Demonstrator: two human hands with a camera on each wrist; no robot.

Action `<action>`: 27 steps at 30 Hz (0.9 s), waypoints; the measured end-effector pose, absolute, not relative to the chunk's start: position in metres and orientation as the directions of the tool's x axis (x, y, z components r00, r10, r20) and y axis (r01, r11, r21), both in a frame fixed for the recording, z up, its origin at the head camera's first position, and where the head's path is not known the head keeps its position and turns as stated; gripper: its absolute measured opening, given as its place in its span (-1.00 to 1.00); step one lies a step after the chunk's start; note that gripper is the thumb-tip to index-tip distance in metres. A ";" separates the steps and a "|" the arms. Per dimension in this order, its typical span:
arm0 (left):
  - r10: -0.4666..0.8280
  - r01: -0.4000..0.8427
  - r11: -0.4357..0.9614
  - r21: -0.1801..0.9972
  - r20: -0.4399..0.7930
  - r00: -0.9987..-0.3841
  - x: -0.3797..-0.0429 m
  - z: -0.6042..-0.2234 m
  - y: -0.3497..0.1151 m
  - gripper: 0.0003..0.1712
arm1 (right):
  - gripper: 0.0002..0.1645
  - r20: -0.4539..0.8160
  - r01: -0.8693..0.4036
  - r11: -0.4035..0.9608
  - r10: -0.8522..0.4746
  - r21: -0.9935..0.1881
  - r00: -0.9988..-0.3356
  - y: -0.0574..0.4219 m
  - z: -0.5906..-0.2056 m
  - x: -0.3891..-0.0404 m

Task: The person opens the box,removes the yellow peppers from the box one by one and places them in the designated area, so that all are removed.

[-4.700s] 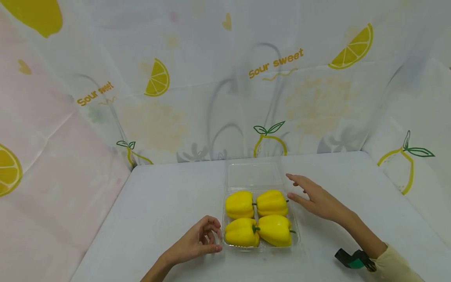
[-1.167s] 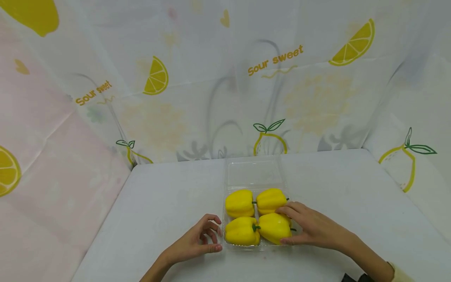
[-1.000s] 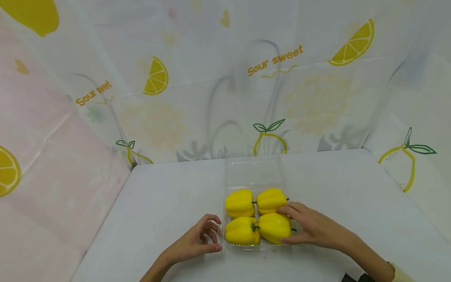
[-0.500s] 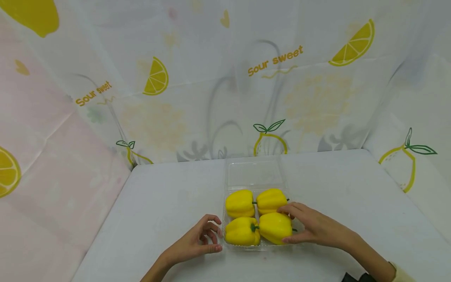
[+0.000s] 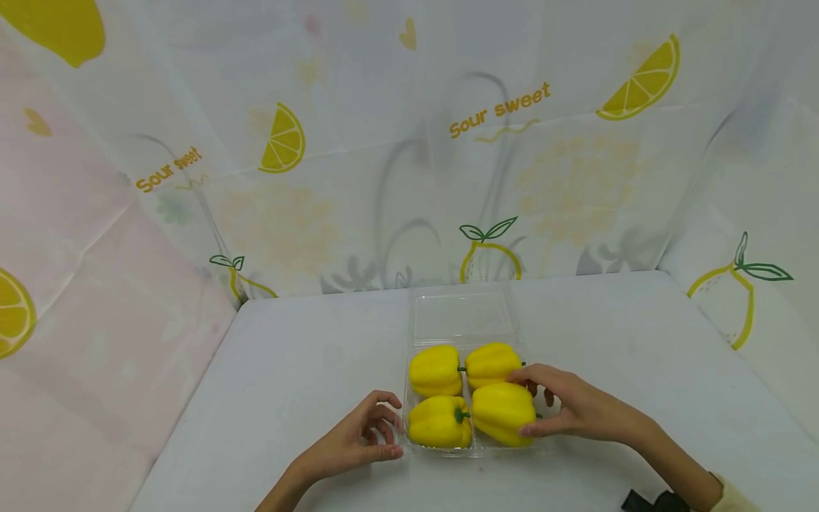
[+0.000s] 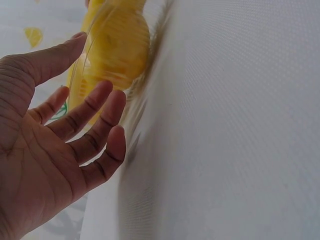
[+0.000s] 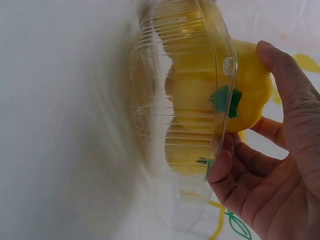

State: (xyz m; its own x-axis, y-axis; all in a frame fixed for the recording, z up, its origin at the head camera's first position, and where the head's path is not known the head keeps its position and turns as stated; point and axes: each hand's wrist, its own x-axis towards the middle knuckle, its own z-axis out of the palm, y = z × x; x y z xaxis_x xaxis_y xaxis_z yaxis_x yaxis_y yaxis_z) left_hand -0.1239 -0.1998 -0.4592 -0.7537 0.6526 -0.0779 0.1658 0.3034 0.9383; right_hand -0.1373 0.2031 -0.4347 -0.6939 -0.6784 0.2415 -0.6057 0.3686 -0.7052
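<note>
In the head view, a clear plastic clamshell box (image 5: 473, 451) holds several yellow bell peppers in two rows. My right hand (image 5: 579, 405) grips the front right bell pepper (image 5: 502, 412) between thumb and fingers. In the right wrist view this bell pepper (image 7: 250, 75) stands partly above the box rim, its green stem toward that hand. My left hand (image 5: 358, 437) is at the box's left side, fingers loosely bent and holding nothing. The left wrist view shows its thumb and fingertips close to the clear wall; contact cannot be told. Beside it sits the front left pepper (image 5: 438, 422).
Two more peppers, back left (image 5: 435, 370) and back right (image 5: 493, 365), lie in the box. The open lid (image 5: 459, 316) lies flat behind them on the white table (image 5: 307, 355). A lemon-print cloth (image 5: 377, 213) hangs behind. A black device (image 5: 652, 501) is near the right wrist.
My right hand has come from the box's right side onto the front right pepper. Over the last second that pepper has risen slightly and shifted right with it. My left hand has stayed put.
</note>
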 end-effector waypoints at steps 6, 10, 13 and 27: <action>0.653 0.174 0.306 0.936 -0.074 -0.754 -0.124 -0.459 -0.201 -0.37 | -0.36 0.249 -0.568 0.340 -0.650 -0.749 -0.718 0.205 -0.431 -0.138; 0.653 0.174 0.305 0.937 -0.073 -0.753 -0.124 -0.458 -0.200 -0.36 | -0.36 0.265 -0.582 0.338 -0.649 -0.739 -0.713 0.206 -0.429 -0.136; 0.654 0.173 0.305 0.937 -0.074 -0.753 -0.124 -0.459 -0.200 -0.36 | -0.35 0.293 -0.606 0.346 -0.638 -0.716 -0.712 0.207 -0.425 -0.135; 0.653 0.171 0.293 0.941 -0.066 -0.754 -0.123 -0.459 -0.200 -0.37 | -0.24 0.392 -0.670 0.434 -0.570 -0.602 -0.721 0.232 -0.407 -0.137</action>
State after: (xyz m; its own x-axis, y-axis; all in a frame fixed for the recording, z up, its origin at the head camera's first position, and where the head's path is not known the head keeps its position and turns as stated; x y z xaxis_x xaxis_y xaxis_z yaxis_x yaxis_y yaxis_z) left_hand -0.1233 -0.2004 -0.4593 -0.7542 0.6533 -0.0663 0.1714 0.2933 0.9405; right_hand -0.1374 0.2318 -0.4067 -0.7215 -0.5705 0.3924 -0.6704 0.4338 -0.6020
